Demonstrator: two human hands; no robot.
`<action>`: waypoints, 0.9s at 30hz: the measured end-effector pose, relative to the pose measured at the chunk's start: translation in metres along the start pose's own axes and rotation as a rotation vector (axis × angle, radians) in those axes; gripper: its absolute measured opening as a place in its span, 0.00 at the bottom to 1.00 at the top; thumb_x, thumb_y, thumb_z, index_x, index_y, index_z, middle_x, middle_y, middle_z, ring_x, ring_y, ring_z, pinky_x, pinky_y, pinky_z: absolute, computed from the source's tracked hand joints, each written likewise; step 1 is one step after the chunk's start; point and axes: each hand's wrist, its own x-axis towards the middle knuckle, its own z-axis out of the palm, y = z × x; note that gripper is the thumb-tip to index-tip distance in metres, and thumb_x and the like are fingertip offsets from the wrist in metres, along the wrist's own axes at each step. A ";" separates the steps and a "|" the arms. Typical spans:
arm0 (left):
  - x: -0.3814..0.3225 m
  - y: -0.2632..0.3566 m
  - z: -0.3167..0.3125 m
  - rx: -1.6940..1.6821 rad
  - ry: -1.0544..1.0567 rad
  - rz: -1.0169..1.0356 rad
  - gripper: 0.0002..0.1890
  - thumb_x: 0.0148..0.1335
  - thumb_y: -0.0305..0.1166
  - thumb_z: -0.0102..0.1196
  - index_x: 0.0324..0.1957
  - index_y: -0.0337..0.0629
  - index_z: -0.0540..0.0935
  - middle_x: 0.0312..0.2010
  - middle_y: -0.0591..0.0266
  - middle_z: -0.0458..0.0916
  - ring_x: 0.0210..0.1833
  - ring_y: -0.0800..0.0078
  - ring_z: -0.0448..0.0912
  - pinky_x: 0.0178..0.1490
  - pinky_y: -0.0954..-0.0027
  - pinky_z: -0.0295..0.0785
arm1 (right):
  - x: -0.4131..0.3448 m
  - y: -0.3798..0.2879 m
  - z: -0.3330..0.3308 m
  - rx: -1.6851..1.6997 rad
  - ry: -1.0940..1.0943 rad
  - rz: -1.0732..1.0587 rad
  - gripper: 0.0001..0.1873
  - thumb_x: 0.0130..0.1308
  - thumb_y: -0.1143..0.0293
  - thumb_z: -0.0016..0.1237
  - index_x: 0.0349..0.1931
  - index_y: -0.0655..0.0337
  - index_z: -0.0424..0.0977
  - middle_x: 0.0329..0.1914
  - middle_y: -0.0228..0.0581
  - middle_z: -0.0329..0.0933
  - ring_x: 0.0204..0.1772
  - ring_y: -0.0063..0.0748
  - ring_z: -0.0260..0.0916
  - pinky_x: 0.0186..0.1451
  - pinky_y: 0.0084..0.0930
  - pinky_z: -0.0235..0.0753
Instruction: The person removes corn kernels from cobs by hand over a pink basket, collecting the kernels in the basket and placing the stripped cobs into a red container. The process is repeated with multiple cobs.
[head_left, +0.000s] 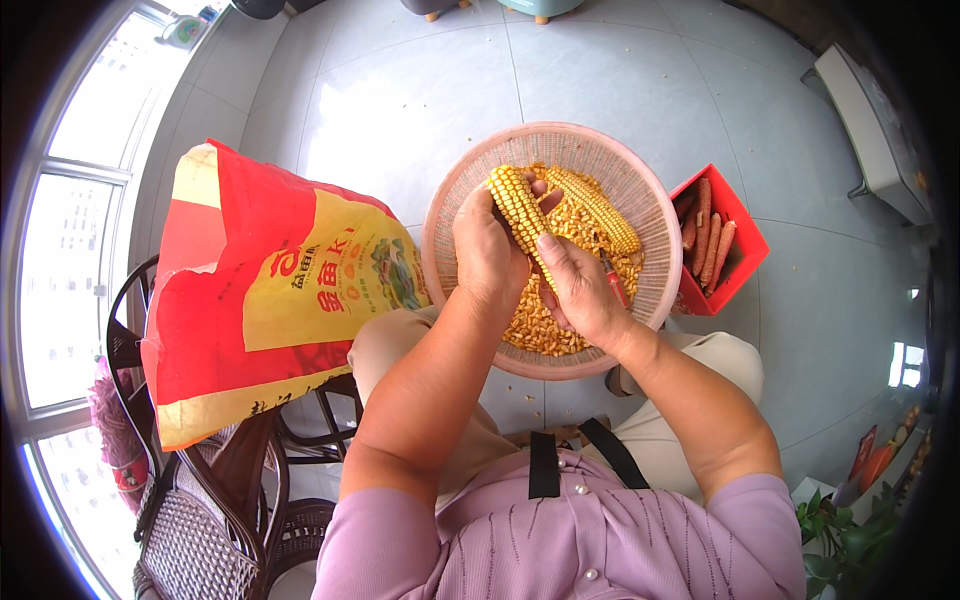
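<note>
Both my hands grip one yellow corn cob (517, 206), held tilted above a round pink plastic basket (551, 136). My left hand (489, 244) wraps its upper part from the left. Lower down, my right hand (585, 289) holds it with the thumb pressed along the kernels. Some fingers are hidden behind the cob. Loose corn kernels (547, 330) cover the basket's bottom. A second cob (596, 210), full of kernels, lies on them at the right. Beside my right hand, a tool with a red handle (615, 283) rests among the kernels, partly covered.
A red box (750, 255) with several bare reddish cobs (705, 240) stands right of the basket. To the left is a large red and yellow sack (300, 277) bearing writing, by a woven chair (202, 525). Stray kernels dot the tiled floor (600, 75). A plant (847, 532) is at lower right.
</note>
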 end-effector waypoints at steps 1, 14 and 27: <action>-0.002 0.002 0.003 -0.039 0.005 -0.002 0.18 0.72 0.33 0.31 0.47 0.29 0.72 0.41 0.47 0.78 0.46 0.58 0.80 0.50 0.58 0.81 | -0.001 -0.003 0.000 -0.003 -0.009 0.027 0.22 0.78 0.49 0.38 0.38 0.60 0.71 0.18 0.22 0.63 0.19 0.12 0.58 0.20 0.15 0.57; 0.009 -0.016 -0.003 0.093 0.021 0.156 0.22 0.78 0.40 0.29 0.42 0.32 0.73 0.29 0.53 0.77 0.28 0.65 0.77 0.32 0.64 0.77 | 0.009 0.027 0.000 -0.330 0.185 -0.377 0.22 0.79 0.54 0.37 0.41 0.66 0.74 0.20 0.28 0.69 0.22 0.14 0.62 0.25 0.18 0.63; 0.002 -0.016 0.001 0.079 0.024 -0.017 0.21 0.77 0.40 0.28 0.50 0.31 0.70 0.40 0.49 0.76 0.40 0.60 0.78 0.47 0.53 0.80 | 0.001 0.003 -0.008 0.088 -0.025 0.114 0.26 0.78 0.48 0.35 0.43 0.66 0.74 0.16 0.29 0.67 0.18 0.15 0.63 0.21 0.14 0.63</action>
